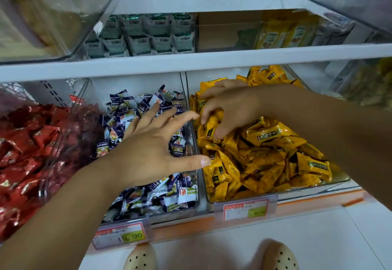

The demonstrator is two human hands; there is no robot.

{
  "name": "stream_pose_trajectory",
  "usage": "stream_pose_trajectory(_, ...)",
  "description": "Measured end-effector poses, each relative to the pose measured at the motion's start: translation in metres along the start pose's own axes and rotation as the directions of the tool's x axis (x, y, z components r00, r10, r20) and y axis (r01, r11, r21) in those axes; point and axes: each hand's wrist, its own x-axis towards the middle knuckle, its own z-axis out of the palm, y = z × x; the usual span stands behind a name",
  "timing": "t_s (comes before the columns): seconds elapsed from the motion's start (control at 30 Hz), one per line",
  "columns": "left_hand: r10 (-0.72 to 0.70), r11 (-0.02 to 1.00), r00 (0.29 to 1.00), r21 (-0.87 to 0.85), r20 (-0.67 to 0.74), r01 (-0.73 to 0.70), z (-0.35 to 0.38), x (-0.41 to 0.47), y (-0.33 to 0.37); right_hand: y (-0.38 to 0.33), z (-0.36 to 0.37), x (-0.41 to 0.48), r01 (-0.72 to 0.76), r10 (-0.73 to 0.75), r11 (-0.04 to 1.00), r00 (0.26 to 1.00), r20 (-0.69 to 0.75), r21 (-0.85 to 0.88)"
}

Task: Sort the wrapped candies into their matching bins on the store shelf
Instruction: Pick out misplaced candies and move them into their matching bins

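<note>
Head view: a person's left hand (pixel 152 148), fingers straight and spread apart, is held over the blue-and-white candies (pixel 148 193) in the middle bin (pixel 197 197) at 6 o'clock. Toward 3 o'clock, the right hand (pixel 231 108) reaches into the right bin (pixel 314 187), fingers curled round yellow candies (pixel 265 159) heaped there. Red candies (pixel 25 153) fill the space at 9 o'clock. Price tags (pixel 121 235) line the shelf edge (pixel 186 227).

Yellow candies (pixel 265 157): glossy, crinkled foil-look wrappers, in the grip of the right hand (pixel 231 108).
Blue-and-white candies (pixel 135 108): shiny plastic film, just left of the grip.
Red candies (pixel 25 146): glossy wrappers, far left of it.
Bins (pixel 192 129): clear, smooth hard plastic.
Shelf rail (pixel 191 61): smooth, matt white.
Price tags (pixel 244 208): paper behind clear plastic, below the grip.
</note>
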Motion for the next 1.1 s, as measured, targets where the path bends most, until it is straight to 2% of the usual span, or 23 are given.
stream_pose_trajectory(0.07,-0.002,1.000,1.000,0.008,-0.003,0.002,0.000,0.000,0.000,-0.017,0.003,-0.008,0.023,-0.003,0.994,0.981,0.193,-0.103)
stream_pose_trajectory(0.13,-0.001,1.000,1.000,0.005,-0.007,0.001,0.000,0.000,0.000,-0.037,0.023,-0.010,0.095,-0.007,0.951,0.958,0.285,-0.295)
stream_pose_trajectory(0.23,-0.001,1.000,1.000,-0.004,-0.009,0.001,0.000,-0.001,0.000,-0.044,0.044,0.000,0.094,-0.037,0.888,0.990,0.133,-0.450)
stream_pose_trajectory(0.33,0.001,1.000,1.000,-0.019,-0.007,-0.001,0.000,-0.001,-0.001,-0.031,0.037,0.008,0.057,-0.083,0.911,0.995,-0.047,-0.409)
stream_pose_trajectory(0.47,0.007,0.999,1.000,-0.049,-0.008,-0.008,0.001,-0.001,-0.003,-0.006,0.032,0.013,0.044,-0.130,0.944,0.960,-0.246,-0.326)
stream_pose_trajectory(0.73,0.001,0.999,1.000,-0.042,-0.001,-0.001,0.001,0.000,-0.002,0.006,0.025,0.022,0.022,-0.100,0.976,0.931,-0.352,-0.219)
stream_pose_trajectory(0.8,0.002,0.999,1.000,-0.035,-0.002,-0.002,0.001,0.000,-0.003,0.003,0.021,0.018,0.026,-0.090,0.979,0.946,-0.311,-0.202)
stream_pose_trajectory(0.87,0.003,1.000,1.000,-0.022,-0.002,-0.003,0.001,0.001,-0.003,0.003,0.013,0.001,0.042,-0.056,0.995,0.984,-0.172,-0.086)
stream_pose_trajectory(0.9,0.003,1.000,1.000,-0.017,-0.002,-0.003,0.001,0.001,-0.004,0.005,0.008,-0.014,0.029,-0.024,0.999,0.994,-0.108,0.038)
stream_pose_trajectory(0.93,0.006,1.000,1.000,-0.013,-0.003,-0.006,0.001,0.002,-0.004,0.010,0.004,-0.032,0.010,0.009,0.985,0.994,-0.105,0.174)
stream_pose_trajectory(0.97,0.009,1.000,1.000,-0.011,-0.005,-0.009,0.001,0.002,-0.004,0.018,0.002,-0.051,0.000,0.052,0.957,0.984,-0.172,0.290)
stream_pose_trajectory(1.03,0.011,1.000,1.000,-0.006,-0.009,-0.012,0.001,0.003,-0.005,0.040,0.009,-0.087,-0.036,0.220,0.895,0.903,-0.368,0.446)
stream_pose_trajectory(1.07,0.013,1.000,1.000,-0.003,-0.009,-0.013,0.001,0.003,-0.004,0.049,0.016,-0.102,-0.096,0.325,0.864,0.856,-0.401,0.494)
stream_pose_trajectory(1.1,0.012,1.000,1.000,-0.001,-0.006,-0.012,0.000,0.003,-0.004,0.053,0.026,-0.112,-0.181,0.417,0.829,0.830,-0.370,0.528)
